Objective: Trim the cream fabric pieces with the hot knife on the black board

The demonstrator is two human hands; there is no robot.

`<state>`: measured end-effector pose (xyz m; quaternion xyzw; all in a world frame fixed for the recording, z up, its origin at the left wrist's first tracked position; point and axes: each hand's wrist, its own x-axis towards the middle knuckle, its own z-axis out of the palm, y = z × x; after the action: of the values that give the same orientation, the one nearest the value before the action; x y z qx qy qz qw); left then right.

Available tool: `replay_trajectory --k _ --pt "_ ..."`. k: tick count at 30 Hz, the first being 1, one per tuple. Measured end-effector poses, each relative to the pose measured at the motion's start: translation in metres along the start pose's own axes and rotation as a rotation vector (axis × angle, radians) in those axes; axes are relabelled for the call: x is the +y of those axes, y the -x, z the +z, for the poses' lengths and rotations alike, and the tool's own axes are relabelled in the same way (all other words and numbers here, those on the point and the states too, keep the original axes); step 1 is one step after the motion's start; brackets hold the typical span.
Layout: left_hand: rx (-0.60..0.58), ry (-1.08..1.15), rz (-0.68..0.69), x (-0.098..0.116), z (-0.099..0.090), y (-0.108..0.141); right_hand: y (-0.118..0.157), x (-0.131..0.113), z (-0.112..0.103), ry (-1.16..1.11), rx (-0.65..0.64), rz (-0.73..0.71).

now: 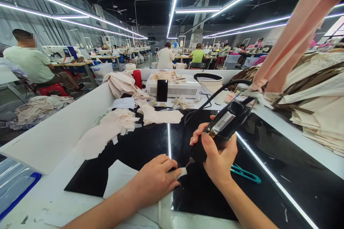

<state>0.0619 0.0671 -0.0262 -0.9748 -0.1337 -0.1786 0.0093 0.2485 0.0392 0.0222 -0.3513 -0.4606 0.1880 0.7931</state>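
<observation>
My right hand is wrapped round a black handheld power tool with a silver lever, its cable rising to the right. The tool's thin tip points down to the left. Just left of that tip, my left hand has its fingers pressed together on a small pale fabric piece over the glossy black sheet. A white sheet lies partly beside my left forearm. The teal-handled tool rests on the black surface, right of my right wrist.
Cream fabric pieces lie at the left. Behind the sheet stand a phone, a white vented box and a red thread cone. Pink cloth strips hang at the right, near stacked fabric. People sit at machines beyond.
</observation>
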Motion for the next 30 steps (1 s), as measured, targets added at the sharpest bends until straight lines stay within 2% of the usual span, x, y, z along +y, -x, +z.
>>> replay_trajectory --k 8,30 --pt "0.002 0.014 -0.013 -0.0009 0.0025 0.0024 0.0043 0.0043 0.0003 0.02 -0.029 -0.014" --pt "0.004 0.061 -0.024 -0.0017 -0.001 0.0031 0.0041 0.0013 -0.002 0.017 0.022 0.028"
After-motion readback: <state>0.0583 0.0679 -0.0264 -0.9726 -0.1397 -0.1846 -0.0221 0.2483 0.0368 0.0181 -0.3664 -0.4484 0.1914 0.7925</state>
